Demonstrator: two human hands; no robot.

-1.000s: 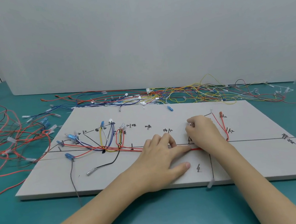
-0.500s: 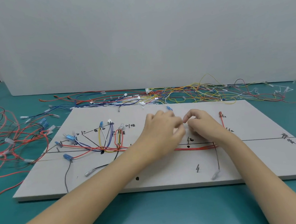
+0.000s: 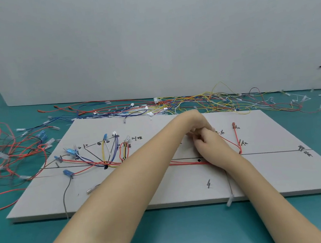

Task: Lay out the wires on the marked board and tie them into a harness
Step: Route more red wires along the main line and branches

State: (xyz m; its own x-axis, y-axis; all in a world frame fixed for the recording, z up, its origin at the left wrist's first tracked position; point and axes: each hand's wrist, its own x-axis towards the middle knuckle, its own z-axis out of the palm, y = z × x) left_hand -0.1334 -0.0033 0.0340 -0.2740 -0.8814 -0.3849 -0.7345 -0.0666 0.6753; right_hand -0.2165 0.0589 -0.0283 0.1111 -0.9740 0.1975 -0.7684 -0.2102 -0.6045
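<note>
Wires, thin and in red, blue, yellow, white and black (image 3: 108,158), are lying fanned out on the left half of the flat pale grey marked board (image 3: 280,172), their blue and clear terminals pointing toward the far left, and they are gathering into a bundle that is running right along the long black line drawn across the board. The board itself is sitting on a teal table top (image 3: 187,233). The left hand (image 3: 197,123) is reaching across to the far middle of the board, wrist bent, fingers curled downward, and the right hand (image 3: 207,146) is sitting just beneath it, the two touching. Both sets of fingertips are bunched together over one small spot, apparently nipping something very fine, though what is between them is too small to tell. A red strand (image 3: 187,163) is running out from under the right wrist toward the left along the line. Further right, a single red wire with a red terminal (image 3: 236,139) is lying from the far side down to the line. A grey wire with a clear plug (image 3: 230,197) is hanging over the near edge. Beyond the far edge, a loose tangle of multicoloured spare wires (image 3: 193,102) is spreading across the table, and another red and black heap (image 3: 2,153) is lying off to the left.
</note>
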